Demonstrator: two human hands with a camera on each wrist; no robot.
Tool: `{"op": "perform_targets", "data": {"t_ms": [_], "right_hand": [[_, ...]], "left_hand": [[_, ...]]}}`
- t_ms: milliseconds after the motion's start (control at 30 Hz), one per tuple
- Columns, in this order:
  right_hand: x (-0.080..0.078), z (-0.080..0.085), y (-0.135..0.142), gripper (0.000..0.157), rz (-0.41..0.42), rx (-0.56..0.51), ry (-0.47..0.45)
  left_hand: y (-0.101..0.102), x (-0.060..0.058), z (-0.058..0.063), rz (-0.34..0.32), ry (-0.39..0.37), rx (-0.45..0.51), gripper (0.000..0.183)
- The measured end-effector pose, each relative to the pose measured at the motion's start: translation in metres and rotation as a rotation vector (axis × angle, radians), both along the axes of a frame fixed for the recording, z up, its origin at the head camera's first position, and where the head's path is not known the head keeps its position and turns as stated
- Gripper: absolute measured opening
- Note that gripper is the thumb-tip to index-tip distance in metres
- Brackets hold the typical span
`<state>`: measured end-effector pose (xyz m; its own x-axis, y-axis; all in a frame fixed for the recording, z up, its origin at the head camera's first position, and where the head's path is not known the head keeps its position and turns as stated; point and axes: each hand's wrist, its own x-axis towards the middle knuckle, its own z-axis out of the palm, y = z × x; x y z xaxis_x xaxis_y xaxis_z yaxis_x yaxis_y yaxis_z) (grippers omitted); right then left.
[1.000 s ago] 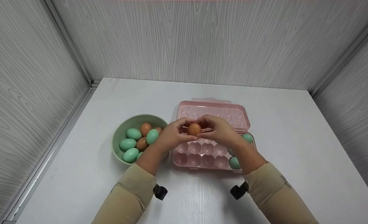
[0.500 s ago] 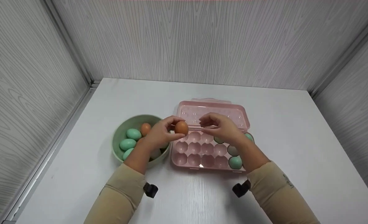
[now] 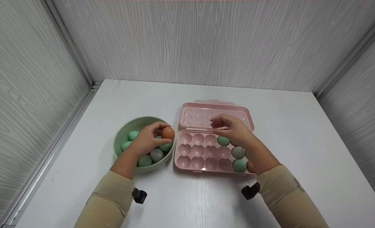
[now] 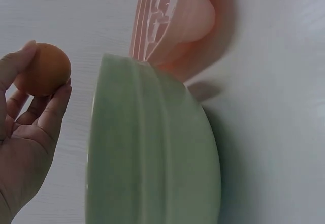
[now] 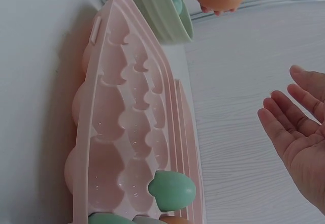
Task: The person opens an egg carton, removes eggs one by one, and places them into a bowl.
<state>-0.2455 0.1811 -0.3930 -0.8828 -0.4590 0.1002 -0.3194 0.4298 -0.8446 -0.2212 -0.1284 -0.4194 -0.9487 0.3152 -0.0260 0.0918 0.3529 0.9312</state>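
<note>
Bowl (image 3: 140, 123) holds green eggs (image 3: 145, 161), one seemingly grey (image 3: 157, 155).

Cool, diffuse light covered the bench (image 3: 187, 202) fairly evenly in the head view, with a pale sheen nearer the person than either hand and a small glint on the egg box (image 3: 197, 150) between the left hand (image 3: 147, 139) and the right hand (image 3: 233, 126). The back wall (image 3: 187, 41) beyond both hands looked greyer; a thin pink fringe ran along the top edge. Both wrist views were dimmer, hazy and soft in detail. The bowl (image 4: 152, 148) cast a blurred shadow on its side away from the left hand. The egg box's shadow lay away from the right hand, while tiny highlights dotted its cups.
</note>
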Motion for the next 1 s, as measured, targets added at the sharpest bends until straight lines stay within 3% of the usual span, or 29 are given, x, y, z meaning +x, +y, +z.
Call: {"op": "perform_targets", "data": {"t_ms": [133,267,333,400,500,633,867,1000], "right_hand": [[0.0,0.0,0.002,0.029,-0.011,0.034,-0.025],[0.0,-0.002,0.004,0.029,-0.018,0.056,-0.042],[0.0,-0.002,0.005,0.029,-0.019,0.062,-0.039],[0.004,0.004,0.004,0.027,-0.019,0.067,-0.032],[0.013,0.016,0.001,0.025,-0.015,0.07,-0.035],[0.018,0.023,-0.001,0.025,-0.006,0.089,-0.034],[0.001,-0.002,0.008,0.024,-0.014,0.075,-0.029],[0.0,-0.006,0.009,0.022,-0.009,0.057,-0.015]], "left_hand": [[-0.009,-0.004,-0.016,0.0,-0.009,-0.012,0.049],[-0.012,0.006,-0.007,-0.008,-0.018,-0.036,0.048],[-0.014,0.008,-0.01,-0.012,-0.026,-0.06,0.048],[-0.016,0.008,-0.014,-0.016,-0.032,-0.083,0.049],[-0.02,0.003,-0.031,-0.016,-0.036,-0.084,0.051],[-0.02,0.004,-0.036,-0.025,-0.05,-0.06,0.049],[-0.02,0.006,-0.04,-0.033,-0.055,-0.077,0.046],[-0.02,0.007,-0.041,-0.043,-0.053,-0.092,0.046]]}}
